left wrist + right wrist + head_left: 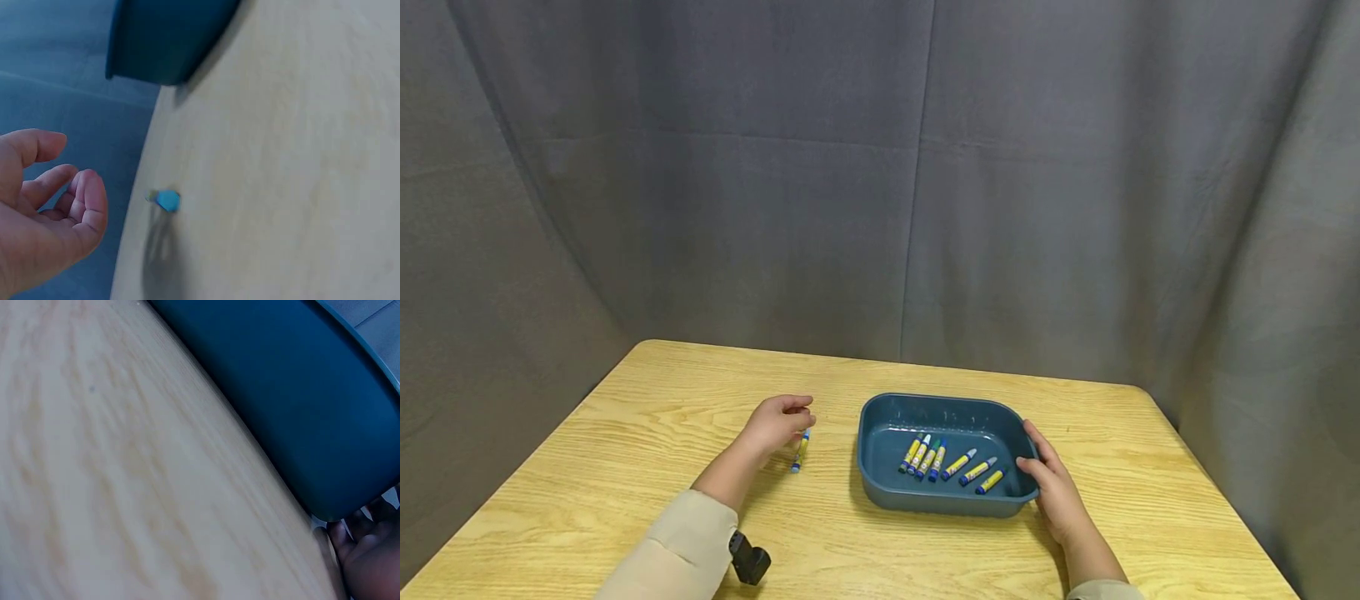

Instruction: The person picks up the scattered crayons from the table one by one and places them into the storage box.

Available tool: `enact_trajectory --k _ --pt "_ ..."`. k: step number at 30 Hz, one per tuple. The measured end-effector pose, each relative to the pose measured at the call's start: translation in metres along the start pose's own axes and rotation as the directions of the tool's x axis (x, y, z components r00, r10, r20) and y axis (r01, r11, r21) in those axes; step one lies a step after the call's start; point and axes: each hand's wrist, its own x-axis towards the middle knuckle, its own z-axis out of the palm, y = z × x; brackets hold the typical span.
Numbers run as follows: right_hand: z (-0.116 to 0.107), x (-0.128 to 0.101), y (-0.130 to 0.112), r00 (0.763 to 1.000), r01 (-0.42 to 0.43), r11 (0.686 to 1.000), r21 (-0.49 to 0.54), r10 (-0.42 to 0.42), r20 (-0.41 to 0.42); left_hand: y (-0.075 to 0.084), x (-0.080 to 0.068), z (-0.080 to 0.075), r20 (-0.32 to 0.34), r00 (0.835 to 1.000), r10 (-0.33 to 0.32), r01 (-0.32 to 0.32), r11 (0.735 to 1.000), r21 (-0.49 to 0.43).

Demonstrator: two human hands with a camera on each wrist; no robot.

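Crayon tray (880, 479), dark blue plastic, sits right of centre on the wooden table (625, 467), grey curtain (880, 208) behind. From my remote feed I count seven crayons (947, 462) lying loose on its floor, roughly side by side, all slanted the same way.

Right hand (1051, 487): thumb hooked over the tray's right rim, fingers along the outer wall, holding it. The right wrist view shows only the tray's wall and a few fingertips at the edge, blurred.

Left hand (778, 423): relaxed, fingers loosely curled, holding nothing; in the left wrist view the palm is bare. It hovers just above one stray crayon (801, 451), which lies flat on the table, left of the tray and apart from it. I cannot tell whether a fingertip touches its far end.

Black device (749, 560) strapped at the left sleeve (677, 554).

Risks, as I judge them:
- The stray crayon is round and lies free; a glancing fingertip could roll it toward the near table edge.
- A one-sided grip on the tray could tip or skid it if pulled, sending the loose crayons sliding together.
- Blur in both wrist views makes fine contact hard to confirm.
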Motion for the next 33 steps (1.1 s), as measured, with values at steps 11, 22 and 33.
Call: enact_trajectory --k 11,22,33 --pt "0.0 0.0 0.001 1.0 0.002 1.0 -0.031 -0.002 -0.011 -0.023 -0.006 -0.002 -0.033 0.998 -0.046 0.047 0.998 0.036" --pt "-0.001 0.001 0.002 1.0 0.004 1.0 -0.01 -0.004 0.005 -0.026 -0.003 0.008 -0.044 0.997 -0.065 0.074 0.969 0.236" --pt "0.0 0.0 0.0 1.0 -0.013 1.0 -0.012 0.013 -0.015 -0.021 0.0 0.013 -0.044 0.998 -0.038 0.053 0.921 0.386"
